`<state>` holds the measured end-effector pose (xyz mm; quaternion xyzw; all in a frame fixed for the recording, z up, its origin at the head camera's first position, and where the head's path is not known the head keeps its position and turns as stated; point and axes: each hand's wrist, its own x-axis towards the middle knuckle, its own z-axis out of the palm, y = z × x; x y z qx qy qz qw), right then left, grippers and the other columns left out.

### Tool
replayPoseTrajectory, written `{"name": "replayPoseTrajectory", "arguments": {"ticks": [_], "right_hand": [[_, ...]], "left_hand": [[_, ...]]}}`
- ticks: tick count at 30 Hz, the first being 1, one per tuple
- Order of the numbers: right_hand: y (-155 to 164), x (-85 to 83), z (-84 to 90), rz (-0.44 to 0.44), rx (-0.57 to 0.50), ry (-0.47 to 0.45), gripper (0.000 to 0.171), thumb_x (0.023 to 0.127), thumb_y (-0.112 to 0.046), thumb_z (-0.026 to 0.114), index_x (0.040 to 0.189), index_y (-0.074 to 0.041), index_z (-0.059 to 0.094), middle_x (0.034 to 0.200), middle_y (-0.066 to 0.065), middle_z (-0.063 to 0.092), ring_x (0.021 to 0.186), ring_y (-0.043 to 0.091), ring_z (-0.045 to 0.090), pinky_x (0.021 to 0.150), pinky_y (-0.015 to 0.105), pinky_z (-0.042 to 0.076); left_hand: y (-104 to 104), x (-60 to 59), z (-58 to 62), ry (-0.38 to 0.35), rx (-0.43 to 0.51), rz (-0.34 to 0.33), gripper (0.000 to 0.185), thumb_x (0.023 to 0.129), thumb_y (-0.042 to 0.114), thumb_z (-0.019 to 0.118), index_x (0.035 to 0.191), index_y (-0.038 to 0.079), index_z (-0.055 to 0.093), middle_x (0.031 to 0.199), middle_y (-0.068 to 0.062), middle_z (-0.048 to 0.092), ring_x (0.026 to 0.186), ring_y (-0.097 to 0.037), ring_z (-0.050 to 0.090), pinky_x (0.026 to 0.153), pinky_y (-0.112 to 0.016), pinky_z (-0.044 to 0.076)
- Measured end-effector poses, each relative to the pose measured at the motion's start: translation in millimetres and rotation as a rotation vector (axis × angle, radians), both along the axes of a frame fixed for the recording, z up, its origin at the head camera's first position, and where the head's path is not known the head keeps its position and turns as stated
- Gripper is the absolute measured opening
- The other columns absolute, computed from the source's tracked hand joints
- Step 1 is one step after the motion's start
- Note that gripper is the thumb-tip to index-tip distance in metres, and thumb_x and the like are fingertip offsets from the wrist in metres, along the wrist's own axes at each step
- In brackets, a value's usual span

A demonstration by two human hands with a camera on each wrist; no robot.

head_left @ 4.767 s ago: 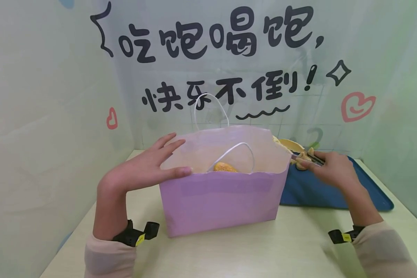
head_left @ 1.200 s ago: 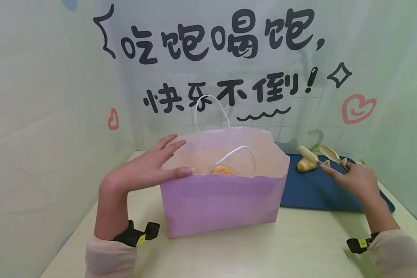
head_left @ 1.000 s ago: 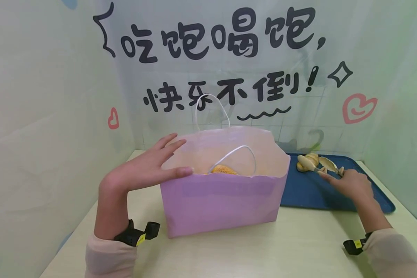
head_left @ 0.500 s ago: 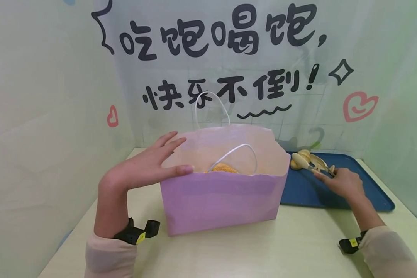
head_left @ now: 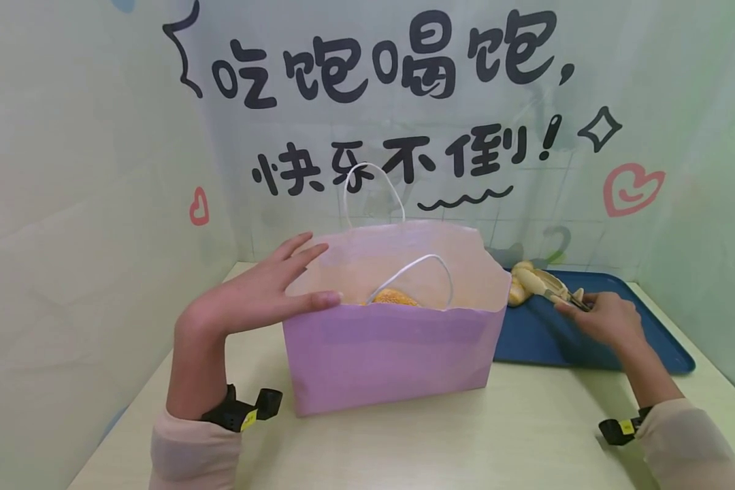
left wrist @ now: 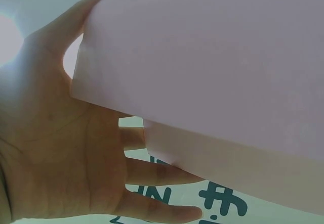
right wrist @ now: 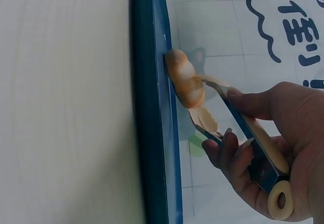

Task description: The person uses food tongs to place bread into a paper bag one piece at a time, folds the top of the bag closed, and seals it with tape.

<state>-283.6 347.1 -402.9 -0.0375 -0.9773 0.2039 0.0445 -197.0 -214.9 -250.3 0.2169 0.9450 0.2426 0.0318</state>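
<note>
A lilac paper bag [head_left: 392, 354] stands upright on the table, its mouth open and white handles up. An orange-yellow, crumbly-topped piece of food [head_left: 395, 297] shows inside. My left hand [head_left: 245, 292] rests at its left upper corner, thumb on the front rim and the other fingers spread straight toward the back. My right hand [head_left: 609, 320] grips metal tongs [right wrist: 253, 138] with cream, scalloped heads. Those heads are at a lumpy golden bread roll [right wrist: 183, 80] on a blue tray [head_left: 557, 347], one on either side; how firmly they hold it I cannot tell.
The tray lies right of the bag, partly behind it. A lettered wall sheet [head_left: 367, 136] closes off the back, and pale side walls flank the table [head_left: 441, 442]. Each wrist wears a black camera strap.
The right hand with the tongs has gone from the bag's edge back over the tray, then down and left to the roll. The tongs have narrowed, and the roll sits nearer the bag. Left hand unmoved.
</note>
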Motion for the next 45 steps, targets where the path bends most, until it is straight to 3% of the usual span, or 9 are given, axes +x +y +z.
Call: {"name": "replayPoseTrajectory", "arguments": {"ticks": [6, 10, 13, 15, 21, 29, 36, 41, 45], "right_hand": [[2.3, -1.5, 2.7, 0.011, 0.006, 0.010, 0.094, 0.100, -0.070, 0.057, 0.146, 0.012, 0.053, 0.132, 0.042, 0.057, 0.102, 0.060, 0.058, 0.072, 0.056, 0.050], [3.2, -1.1, 6.7, 0.030, -0.010, 0.017, 0.092, 0.101, -0.069, 0.056, 0.145, 0.012, 0.054, 0.093, 0.025, 0.073, 0.079, 0.040, 0.065, 0.064, 0.046, 0.048], [3.5, 0.7, 11.3, 0.050, -0.041, 0.030, 0.087, 0.102, -0.066, 0.056, 0.142, 0.012, 0.056, 0.067, 0.006, 0.069, 0.063, 0.024, 0.064, 0.058, 0.039, 0.044], [3.8, 3.0, 15.4, 0.064, -0.064, 0.048, 0.084, 0.104, -0.063, 0.057, 0.141, 0.013, 0.055, 0.064, 0.002, 0.067, 0.060, 0.022, 0.065, 0.056, 0.037, 0.044], [-0.2, 13.8, 36.0, 0.065, -0.152, 0.129, 0.084, 0.104, -0.058, 0.060, 0.150, 0.012, 0.049, 0.066, 0.000, 0.069, 0.060, 0.021, 0.065, 0.055, 0.037, 0.046], [-24.0, 37.8, 74.9, 0.008, -0.291, 0.273, 0.081, 0.101, -0.057, 0.066, 0.156, 0.001, 0.049, 0.077, 0.002, 0.073, 0.059, 0.006, 0.063, 0.051, 0.030, 0.049], [-46.2, 60.9, 98.9, 0.010, -0.395, 0.380, 0.074, 0.100, -0.051, 0.071, 0.157, -0.009, 0.051, 0.084, -0.026, 0.064, 0.062, 0.000, 0.064, 0.054, 0.021, 0.053], [-63.5, 78.8, 110.8, 0.022, -0.418, 0.434, 0.069, 0.100, -0.046, 0.072, 0.157, -0.013, 0.051, 0.111, -0.009, 0.071, 0.065, -0.003, 0.066, 0.056, 0.018, 0.053], [-75.6, 90.5, 118.9, 0.060, -0.431, 0.470, 0.065, 0.100, -0.041, 0.074, 0.156, -0.012, 0.054, 0.108, -0.019, 0.068, 0.066, -0.003, 0.066, 0.056, 0.016, 0.053]], "left_hand": [[0.3, 0.2, 0.3, 0.000, -0.002, -0.001, 0.098, 0.095, 0.075, 0.060, 0.171, 0.025, 0.023, 0.177, 0.000, 0.002, 0.162, -0.032, 0.015, 0.121, -0.065, 0.028], [0.6, 0.1, 0.5, 0.002, -0.002, -0.002, 0.098, 0.095, 0.075, 0.060, 0.171, 0.025, 0.023, 0.177, 0.000, 0.002, 0.162, -0.032, 0.015, 0.121, -0.065, 0.028], [0.9, 0.2, 0.8, 0.002, -0.004, -0.001, 0.098, 0.095, 0.075, 0.060, 0.171, 0.025, 0.022, 0.177, 0.000, 0.002, 0.162, -0.032, 0.015, 0.121, -0.065, 0.028], [1.2, 0.3, 1.0, 0.003, -0.005, -0.001, 0.098, 0.095, 0.075, 0.060, 0.171, 0.025, 0.022, 0.177, 0.000, 0.002, 0.162, -0.032, 0.015, 0.121, -0.065, 0.028], [1.6, 0.1, 1.2, 0.004, -0.007, 0.000, 0.098, 0.095, 0.075, 0.060, 0.171, 0.026, 0.022, 0.177, 0.000, 0.002, 0.162, -0.032, 0.015, 0.121, -0.065, 0.028], [2.0, -0.6, 2.1, 0.006, -0.007, -0.003, 0.098, 0.095, 0.075, 0.060, 0.171, 0.026, 0.022, 0.178, 0.000, 0.002, 0.162, -0.032, 0.014, 0.121, -0.066, 0.028], [1.1, -0.2, 1.8, 0.002, 0.001, -0.004, 0.099, 0.094, 0.075, 0.061, 0.171, 0.027, 0.022, 0.177, 0.000, 0.002, 0.162, -0.032, 0.014, 0.121, -0.066, 0.028], [0.7, -0.4, 1.4, 0.002, 0.000, -0.002, 0.099, 0.094, 0.075, 0.061, 0.171, 0.027, 0.022, 0.177, 0.000, 0.002, 0.162, -0.032, 0.014, 0.121, -0.066, 0.027], [0.7, -0.1, 0.4, -0.001, 0.008, -0.002, 0.098, 0.094, 0.075, 0.061, 0.171, 0.027, 0.022, 0.177, 0.000, 0.002, 0.162, -0.032, 0.014, 0.121, -0.066, 0.027]]}}
